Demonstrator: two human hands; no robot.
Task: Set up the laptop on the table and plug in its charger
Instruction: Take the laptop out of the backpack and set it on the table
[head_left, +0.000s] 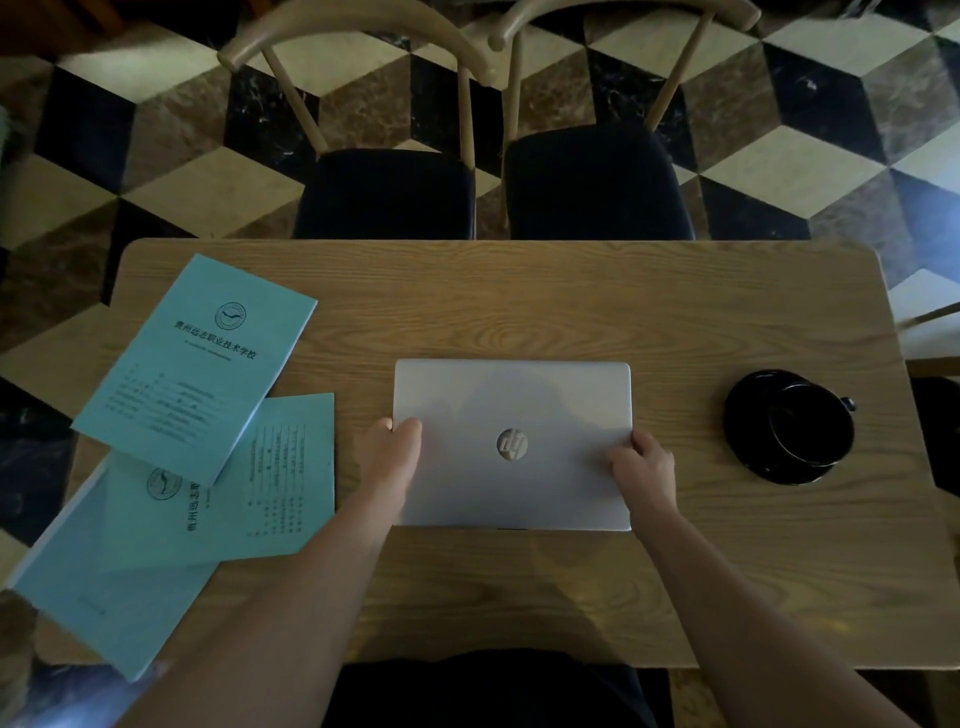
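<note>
Gripping closed laptop lid edges: left hand w/ thumb atop; right hand fingers curled.

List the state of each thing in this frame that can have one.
laptop: lid closed, flat on the table, no charger visible.
left hand: gripping the laptop's left edge.
right hand: gripping the laptop's right edge.
cup: upright on its saucer; contents cannot be told.
booklets: closed, overlapping, the lowest overhanging the table edge.
chairs: unoccupied.
</note>
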